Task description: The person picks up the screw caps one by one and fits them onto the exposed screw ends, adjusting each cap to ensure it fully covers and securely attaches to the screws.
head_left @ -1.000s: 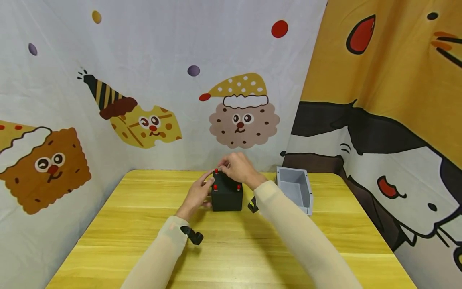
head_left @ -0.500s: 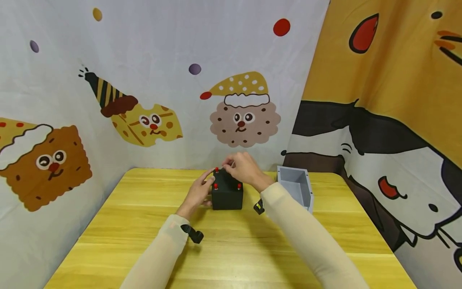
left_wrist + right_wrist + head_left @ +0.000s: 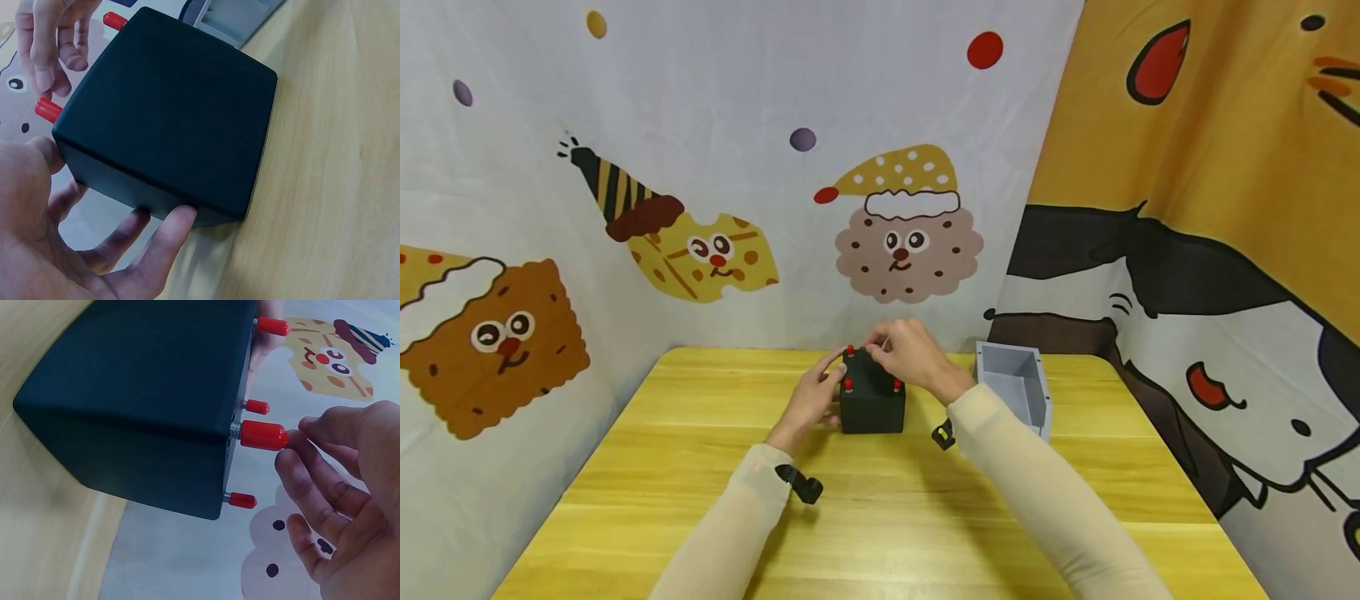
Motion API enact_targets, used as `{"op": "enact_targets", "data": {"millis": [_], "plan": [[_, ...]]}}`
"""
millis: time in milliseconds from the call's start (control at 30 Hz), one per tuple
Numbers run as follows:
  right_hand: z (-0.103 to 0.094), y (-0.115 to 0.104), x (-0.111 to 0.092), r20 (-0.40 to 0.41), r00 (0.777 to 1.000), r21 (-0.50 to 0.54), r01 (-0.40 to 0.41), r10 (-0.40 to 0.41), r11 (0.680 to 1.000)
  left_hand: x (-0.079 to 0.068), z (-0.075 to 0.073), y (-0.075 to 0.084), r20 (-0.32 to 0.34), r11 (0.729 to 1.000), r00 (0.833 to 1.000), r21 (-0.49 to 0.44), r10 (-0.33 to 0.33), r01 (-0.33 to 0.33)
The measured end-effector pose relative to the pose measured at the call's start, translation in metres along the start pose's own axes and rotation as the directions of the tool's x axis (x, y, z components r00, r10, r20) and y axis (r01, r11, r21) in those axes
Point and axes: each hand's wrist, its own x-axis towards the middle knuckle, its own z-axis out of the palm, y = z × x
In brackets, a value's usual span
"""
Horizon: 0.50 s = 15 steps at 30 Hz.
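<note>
A black box (image 3: 873, 408) sits on the table with red-capped metal studs on its top. All of those caps show in the right wrist view, the nearest red cap (image 3: 264, 435) looking largest. My left hand (image 3: 810, 400) holds the box from its left side, thumb by the upper edge and fingers (image 3: 119, 240) against the wall. My right hand (image 3: 910, 350) hovers over the far right corner, hiding the far right cap in the head view. Its thumb and index tip come close together beyond the big cap. Its fingers are loosely bent, with nothing visible between them.
To the right stands an open grey tray (image 3: 1011, 379), partly behind the right sleeve (image 3: 1045, 492). The wooden table (image 3: 865, 525) ends against a cartoon-printed cloth (image 3: 737, 167). A wrist camera (image 3: 801, 485) juts from the left cuff.
My right hand has shifted slightly to the right, away from the far left cap. The left hand and the box have stayed in place.
</note>
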Motion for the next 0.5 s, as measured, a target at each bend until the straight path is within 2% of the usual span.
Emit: {"op": "enact_targets", "data": {"millis": [500], "plan": [[-0.007,0.004,-0.015,-0.012,0.999,-0.022,0.052,-0.052,0.998,0.002,0.000,0.000,-0.001,1.000,1.000,0.000,-0.004,0.004]]}}
